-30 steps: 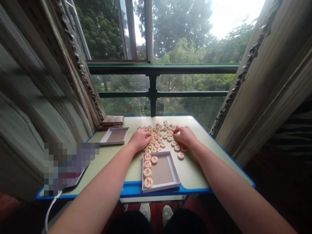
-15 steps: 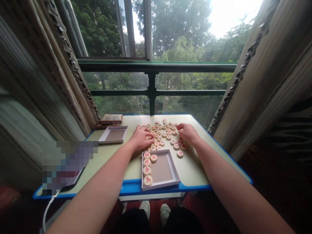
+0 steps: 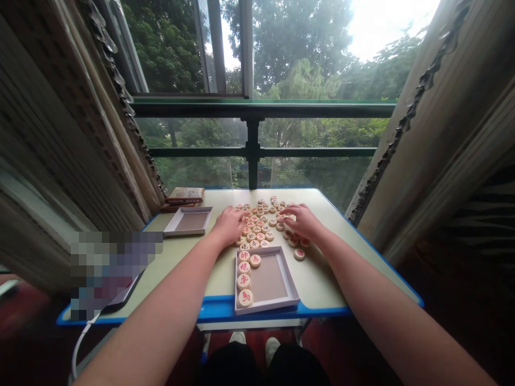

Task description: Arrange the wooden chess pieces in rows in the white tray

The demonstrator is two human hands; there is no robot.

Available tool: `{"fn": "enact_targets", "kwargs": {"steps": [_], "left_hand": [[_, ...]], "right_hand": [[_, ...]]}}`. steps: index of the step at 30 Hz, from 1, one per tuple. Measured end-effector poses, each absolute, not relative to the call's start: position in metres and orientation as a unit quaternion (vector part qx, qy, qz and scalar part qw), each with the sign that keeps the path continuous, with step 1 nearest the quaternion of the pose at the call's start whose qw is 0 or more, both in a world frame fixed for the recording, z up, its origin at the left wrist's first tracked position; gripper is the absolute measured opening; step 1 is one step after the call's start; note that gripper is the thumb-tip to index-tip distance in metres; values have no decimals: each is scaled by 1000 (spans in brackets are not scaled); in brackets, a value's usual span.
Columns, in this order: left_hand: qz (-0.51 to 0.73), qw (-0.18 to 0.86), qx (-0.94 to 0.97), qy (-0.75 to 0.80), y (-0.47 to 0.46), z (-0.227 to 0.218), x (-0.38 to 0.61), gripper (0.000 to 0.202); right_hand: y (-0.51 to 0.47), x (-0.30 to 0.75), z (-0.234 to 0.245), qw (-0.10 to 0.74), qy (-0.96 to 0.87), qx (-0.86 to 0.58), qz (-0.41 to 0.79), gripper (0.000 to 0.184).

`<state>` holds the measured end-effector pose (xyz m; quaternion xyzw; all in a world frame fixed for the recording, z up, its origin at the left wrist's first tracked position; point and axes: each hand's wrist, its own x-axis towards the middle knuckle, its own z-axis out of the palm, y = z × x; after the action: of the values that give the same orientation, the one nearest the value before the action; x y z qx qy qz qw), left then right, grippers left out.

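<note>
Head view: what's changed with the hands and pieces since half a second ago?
The right hand has moved left over the loose pieces; the left hand has drawn back slightly to the left, uncovering some. I cannot tell whether either grips one. Unchanged: the near tray with its five pieces, and the far tray.

Can read red 帥, 炮, 車, 馬, far to near, on discs (image 3: 243,281) along the near tray's (image 3: 269,280) left side; right of 帥, 馬 on another disc (image 3: 255,260).
</note>
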<state>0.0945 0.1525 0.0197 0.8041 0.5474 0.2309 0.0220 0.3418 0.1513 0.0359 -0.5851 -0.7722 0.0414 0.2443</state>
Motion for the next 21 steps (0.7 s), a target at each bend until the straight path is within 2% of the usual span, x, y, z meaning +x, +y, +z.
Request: {"fn": "enact_targets", "kwargs": {"steps": [2, 5, 15, 21], "left_hand": [[233, 17, 799, 554, 154, 18, 95, 37], [235, 47, 806, 541, 154, 16, 95, 33], [238, 59, 823, 512, 151, 19, 97, 31], [268, 131, 763, 573, 153, 19, 90, 63]], "right_hand": [[148, 336, 36, 239, -817, -523, 45, 24], [144, 329, 34, 221, -856, -462, 73, 21], [147, 335, 33, 265, -842, -469, 33, 20], [150, 344, 36, 256, -778, -573, 17, 25]]}}
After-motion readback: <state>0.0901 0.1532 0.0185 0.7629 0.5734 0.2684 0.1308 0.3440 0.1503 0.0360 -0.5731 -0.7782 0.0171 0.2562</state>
